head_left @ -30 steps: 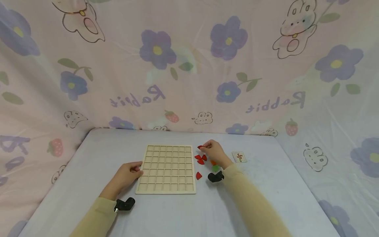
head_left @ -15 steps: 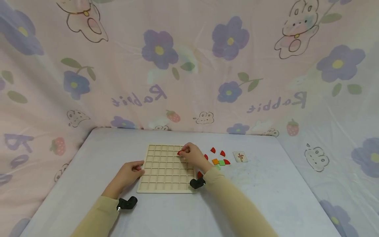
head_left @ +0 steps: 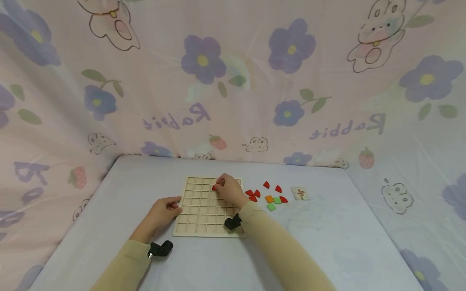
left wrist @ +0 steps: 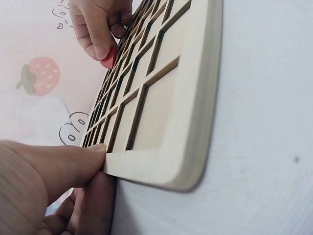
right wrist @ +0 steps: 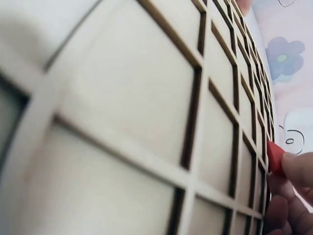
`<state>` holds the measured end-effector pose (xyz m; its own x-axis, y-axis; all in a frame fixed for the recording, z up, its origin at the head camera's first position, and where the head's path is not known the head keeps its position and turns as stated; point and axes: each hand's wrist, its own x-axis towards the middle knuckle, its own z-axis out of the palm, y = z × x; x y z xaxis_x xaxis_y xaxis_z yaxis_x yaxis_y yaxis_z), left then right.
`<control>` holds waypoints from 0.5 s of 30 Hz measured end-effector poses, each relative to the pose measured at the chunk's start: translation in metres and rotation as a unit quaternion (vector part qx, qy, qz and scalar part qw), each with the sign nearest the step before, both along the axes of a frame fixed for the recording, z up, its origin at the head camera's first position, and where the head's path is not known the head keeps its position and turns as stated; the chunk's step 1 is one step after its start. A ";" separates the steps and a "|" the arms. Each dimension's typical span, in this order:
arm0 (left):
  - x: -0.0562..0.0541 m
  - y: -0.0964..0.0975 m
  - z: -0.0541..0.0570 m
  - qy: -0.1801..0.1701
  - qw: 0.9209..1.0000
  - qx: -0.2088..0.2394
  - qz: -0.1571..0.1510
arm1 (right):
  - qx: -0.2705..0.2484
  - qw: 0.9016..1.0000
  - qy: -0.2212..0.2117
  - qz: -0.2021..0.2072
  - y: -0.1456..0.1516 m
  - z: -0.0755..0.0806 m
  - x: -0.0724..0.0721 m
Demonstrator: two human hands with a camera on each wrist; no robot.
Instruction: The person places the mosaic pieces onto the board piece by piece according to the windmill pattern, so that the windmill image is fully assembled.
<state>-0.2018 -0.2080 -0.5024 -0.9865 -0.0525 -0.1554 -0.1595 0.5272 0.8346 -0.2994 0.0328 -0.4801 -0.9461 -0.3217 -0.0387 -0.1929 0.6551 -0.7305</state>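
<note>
Two hands, apart: left hand (head_left: pixel 161 211) grips wooden board (head_left: pixel 202 209), right hand (head_left: pixel 230 190) pinches red piece (head_left: pixel 214 188)
Right sleeve (head_left: pixel 274 238) hides part of the board's right edge; farther, the right hand has come within one second from the loose pieces (head_left: pixel 277 200), seemingly bringing one to the cells; whether it touches, I cannot tell; the picture on the card (head_left: pixel 300 193), far right, is too small to read
</note>
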 end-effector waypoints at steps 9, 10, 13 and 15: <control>0.000 0.001 0.002 -0.009 1.000 0.009 0.006 | 0.008 1.000 0.014 -0.007 -0.002 -0.003 -0.004; 0.000 0.001 0.002 -0.010 1.000 0.010 0.007 | 0.009 1.000 0.015 -0.006 -0.002 -0.003 -0.003; 0.000 0.001 0.002 -0.014 1.000 0.012 0.010 | 0.013 1.000 0.020 -0.005 -0.003 -0.005 -0.003; 0.000 0.001 0.001 -0.016 1.000 0.013 0.012 | 0.018 1.000 0.025 -0.002 -0.004 -0.007 -0.003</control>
